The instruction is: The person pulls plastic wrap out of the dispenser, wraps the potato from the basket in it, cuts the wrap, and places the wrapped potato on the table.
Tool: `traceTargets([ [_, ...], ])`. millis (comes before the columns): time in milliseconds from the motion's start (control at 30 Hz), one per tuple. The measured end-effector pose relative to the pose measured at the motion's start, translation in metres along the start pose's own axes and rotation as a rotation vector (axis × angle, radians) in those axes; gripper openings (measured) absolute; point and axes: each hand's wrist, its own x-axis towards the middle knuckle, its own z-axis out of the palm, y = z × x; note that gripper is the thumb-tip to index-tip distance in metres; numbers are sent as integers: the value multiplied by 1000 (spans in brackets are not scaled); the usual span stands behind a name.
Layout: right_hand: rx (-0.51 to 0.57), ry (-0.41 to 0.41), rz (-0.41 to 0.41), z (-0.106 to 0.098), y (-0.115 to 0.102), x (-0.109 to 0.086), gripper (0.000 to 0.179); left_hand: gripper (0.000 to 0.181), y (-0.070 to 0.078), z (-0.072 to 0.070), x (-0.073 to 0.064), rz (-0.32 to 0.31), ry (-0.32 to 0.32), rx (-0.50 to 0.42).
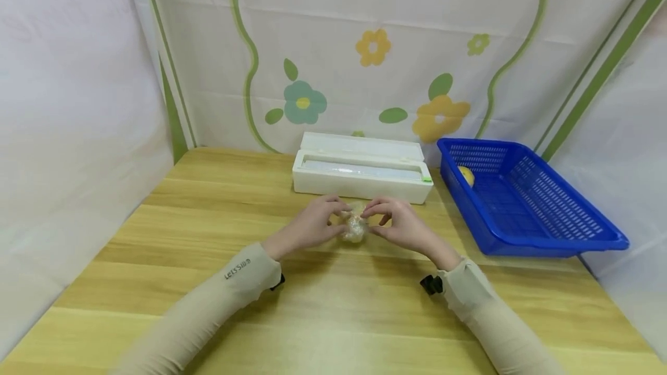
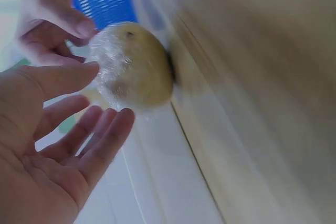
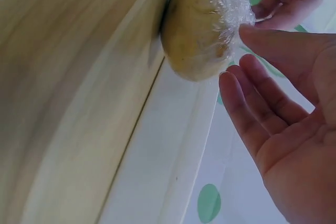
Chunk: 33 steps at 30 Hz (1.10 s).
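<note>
Produce [image 1: 355, 231], yellow-brown, rounded, partly covered in clear crinkled plastic film, sits on light wood-grain table [image 1: 333, 320], between the two hands and just in front of long white lidded box [image 1: 359, 188]. Left hand [image 1: 315, 221]: relaxed, fingers spread and softly bent, not clenched; thumb tip at the film, exact contact unclear. Right hand [image 1: 403, 224]: same pose from the other side, thumb and fingertips apart, thumb at the film edge. Person wears beige sleeves [image 1: 237, 282], lettering on the left one. Box lid raised at the back, pale shiny strip inside, bright green tab [image 1: 427, 179] at right end. Blue perforated plastic basket [image 1: 552, 243] at right, small yellow rounded item [image 1: 466, 176] inside, by its left wall. White flower-printed cloth [image 1: 208, 74] behind.
</note>
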Motion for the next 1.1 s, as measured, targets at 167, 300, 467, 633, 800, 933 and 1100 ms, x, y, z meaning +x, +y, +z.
traceTargets([
  [167,-107,-32,-2,-8,-2,-6,33,51,-5,-11,-5,25,-34,116],
  [300,-199,-58,-29,-9,-1,-9,40,67,-12,-13,-8,36,-117,172],
  [467,-282,-57,-96,-4,0,-9,53,83,-19,-14,-6,89,-155,227],
  [633,-327,-27,-149,3,6,-14,65,87,-22,-14,-4,163,-136,252],
  [800,-359,12,-216,3,12,-13,68,85,-25,-10,-1,221,-146,277],
  [933,-372,26,-248,-1,14,-10,66,85,-26,-8,1,194,-153,293],
  [1100,-373,22,-255,0,15,-6,65,85,-26,-5,4,121,-153,288],
])
